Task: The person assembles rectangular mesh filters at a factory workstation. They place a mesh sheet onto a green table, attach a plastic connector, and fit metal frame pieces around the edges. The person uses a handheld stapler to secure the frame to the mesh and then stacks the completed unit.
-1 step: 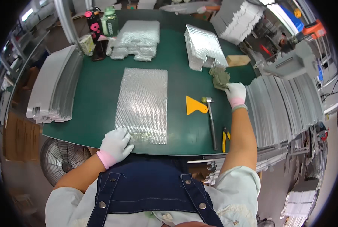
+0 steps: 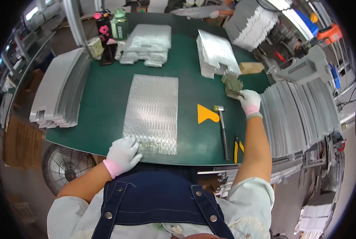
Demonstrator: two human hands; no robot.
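My left hand point(image 2: 124, 154), in a white glove with a pink cuff, rests at the table's front edge. Its thumb stands apart from the fingers, and the fingertips are by the near left corner of a silvery, finely patterned metal sheet point(image 2: 152, 109). That sheet lies flat, with a notched near end. On the right, my right hand point(image 2: 250, 100), gloved alike, has its fingers closed on the edge of a crumpled grey-green bundle point(image 2: 232, 84), perhaps cloth or thin pieces. The bundle lies just in front of a stack of silvery sheets point(image 2: 217, 51).
A yellow scraper point(image 2: 205, 114), a hammer point(image 2: 223, 133) and yellow-handled pliers point(image 2: 236, 150) lie between my hands. More stacks stand at the left point(image 2: 60, 89), back point(image 2: 148, 42) and right point(image 2: 301, 115). Bottles point(image 2: 119, 26), a phone point(image 2: 108, 53) and a wooden block point(image 2: 252, 67) sit farther back.
The whole picture has shifted slightly down and right. Both hands keep nearly the same places on the sheet's corner and the grey-green bundle.
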